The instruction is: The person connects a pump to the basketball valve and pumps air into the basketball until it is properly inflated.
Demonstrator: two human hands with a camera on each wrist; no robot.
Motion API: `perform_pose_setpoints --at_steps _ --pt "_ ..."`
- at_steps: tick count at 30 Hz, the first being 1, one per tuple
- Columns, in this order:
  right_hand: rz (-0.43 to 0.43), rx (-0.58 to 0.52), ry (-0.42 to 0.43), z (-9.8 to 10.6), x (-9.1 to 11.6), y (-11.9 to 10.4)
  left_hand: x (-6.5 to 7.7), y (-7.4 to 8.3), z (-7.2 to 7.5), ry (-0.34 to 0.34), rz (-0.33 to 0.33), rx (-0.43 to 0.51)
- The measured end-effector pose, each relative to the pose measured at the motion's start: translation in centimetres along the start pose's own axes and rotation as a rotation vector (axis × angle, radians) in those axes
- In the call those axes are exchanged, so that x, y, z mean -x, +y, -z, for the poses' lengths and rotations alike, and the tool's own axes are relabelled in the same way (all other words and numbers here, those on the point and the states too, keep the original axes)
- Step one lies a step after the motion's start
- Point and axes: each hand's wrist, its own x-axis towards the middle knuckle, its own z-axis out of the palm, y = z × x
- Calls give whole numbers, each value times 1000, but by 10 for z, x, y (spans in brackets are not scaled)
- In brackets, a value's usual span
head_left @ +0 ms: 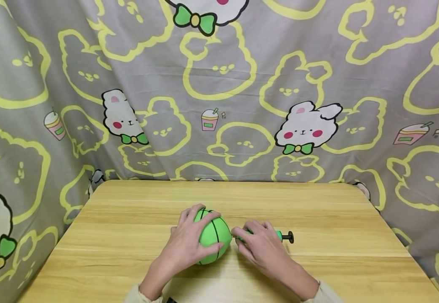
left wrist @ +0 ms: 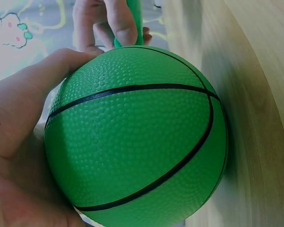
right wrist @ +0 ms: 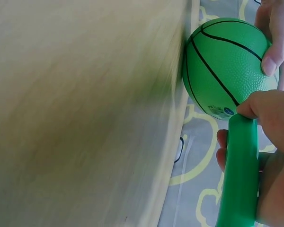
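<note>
A small green basketball (head_left: pixel 218 235) with black lines rests on the wooden table, left of its middle. My left hand (head_left: pixel 185 242) grips it from the left, fingers over the top and thumb on the near side. To its right, my right hand (head_left: pixel 264 248) holds a green hand pump (right wrist: pixel 240 175) lying sideways, its black handle (head_left: pixel 289 237) sticking out to the right. In the right wrist view, the pump's front end meets the ball near a small printed mark (right wrist: pixel 220 111). Fingers hide the tip, so I cannot tell whether a needle is in the ball.
The light wooden table (head_left: pixel 128 219) spreads around both hands. A grey curtain (head_left: pixel 242 84) with yellow outlines and rabbit prints hangs behind and along the sides. A small black object (head_left: pixel 171 300) shows at the bottom edge beside the left sleeve.
</note>
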Motion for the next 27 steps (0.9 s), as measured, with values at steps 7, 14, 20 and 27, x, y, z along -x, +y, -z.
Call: perform_pose_setpoints --at_steps 7,14,20,27 --pt "-9 7 1 1 0 0 0 0 -1 1 7 -8" --pt "-16 12 -6 3 3 4 -1 2 -2 -6 4 -2" --pt "-17 23 -15 9 8 11 -4 3 -4 -9 11 19" --pt "-183 12 -18 31 26 35 -2 -18 7 4 84 135"
